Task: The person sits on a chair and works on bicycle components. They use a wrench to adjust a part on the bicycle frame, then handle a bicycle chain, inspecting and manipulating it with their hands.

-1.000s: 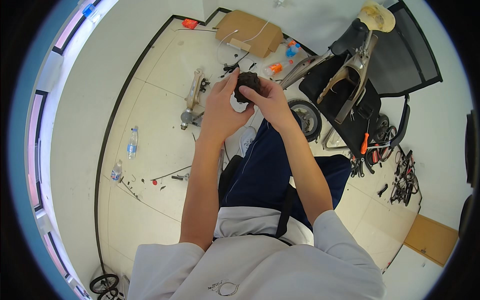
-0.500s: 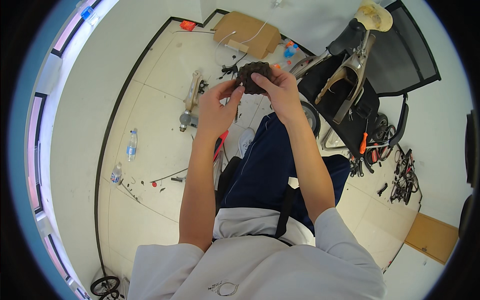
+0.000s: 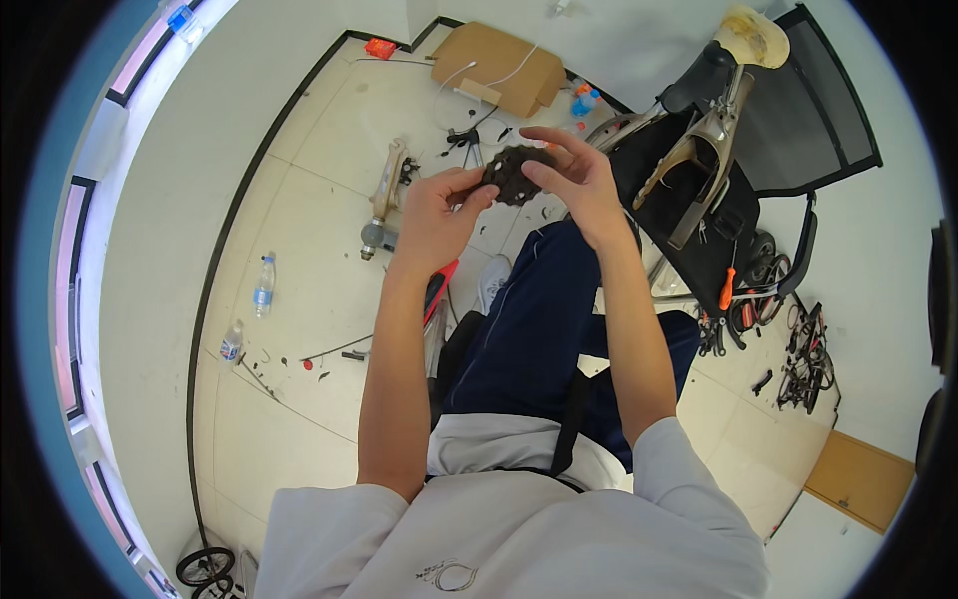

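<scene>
A dark brown, greasy-looking toothed disc (image 3: 514, 176) with light holes through it is held up in front of me, above the floor. My left hand (image 3: 440, 213) pinches its left edge between thumb and fingers. On the opposite side, my right hand (image 3: 584, 190) has its thumb on the face of the disc. The right index finger is raised off the disc; its other fingers are partly hidden behind. A metal bicycle-frame-like part (image 3: 384, 190) lies on the floor left of the hands.
A black mesh chair (image 3: 714, 165) at the right carries a worn metal frame with a saddle (image 3: 753, 40) and an orange-handled screwdriver (image 3: 727, 288). Flattened cardboard (image 3: 499, 68) lies by the far wall. Two plastic bottles (image 3: 263, 290) are at left; a heap of dark metal parts (image 3: 806, 354) at right.
The disc has tilted and dropped slightly toward me. My right hand has shifted right and its index finger has lifted away. My left hand keeps its pinch.
</scene>
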Available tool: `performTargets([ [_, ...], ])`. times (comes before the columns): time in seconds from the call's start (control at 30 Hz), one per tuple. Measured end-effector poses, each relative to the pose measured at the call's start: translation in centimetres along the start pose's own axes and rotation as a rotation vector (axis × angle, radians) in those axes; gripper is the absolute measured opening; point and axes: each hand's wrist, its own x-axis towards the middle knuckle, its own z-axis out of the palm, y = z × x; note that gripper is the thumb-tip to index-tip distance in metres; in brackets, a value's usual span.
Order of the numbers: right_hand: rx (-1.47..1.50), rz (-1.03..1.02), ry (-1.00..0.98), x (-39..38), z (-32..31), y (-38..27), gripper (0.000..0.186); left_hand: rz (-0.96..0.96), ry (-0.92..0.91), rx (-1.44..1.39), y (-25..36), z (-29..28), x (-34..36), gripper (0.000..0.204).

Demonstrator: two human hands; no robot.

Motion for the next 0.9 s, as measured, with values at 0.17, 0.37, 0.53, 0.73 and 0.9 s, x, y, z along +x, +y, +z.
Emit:
performTargets([
  [0.17,-0.519,0.100,-0.182,-0.1,-1.9,-1.2,0.024,0.099,-0.106,0.350,0.4,0.0,-0.5,0.023],
  [0.37,-0.590,0.051,-0.155,-1.3,-2.1,-0.1,0.024,0.091,-0.130,0.355,0.1,0.3,-0.2,0.023],
  [0.53,-0.331,-0.069,0.071,-2.1,-2.1,1.4,0.020,0.004,-0.032,0.093,0.5,0.9,-0.2,0.027],
  [0.73,-0.049,-0.051,0.230,-2.0,-1.5,2.8,0.019,-0.105,-0.010,0.022,0.3,0.9,0.0,0.029],
  [0.9,-0.024,0.081,0.128,-3.1,-2.0,4.4,0.021,-0.066,0.011,-0.062,-0.8,0.6,0.0,0.025],
])
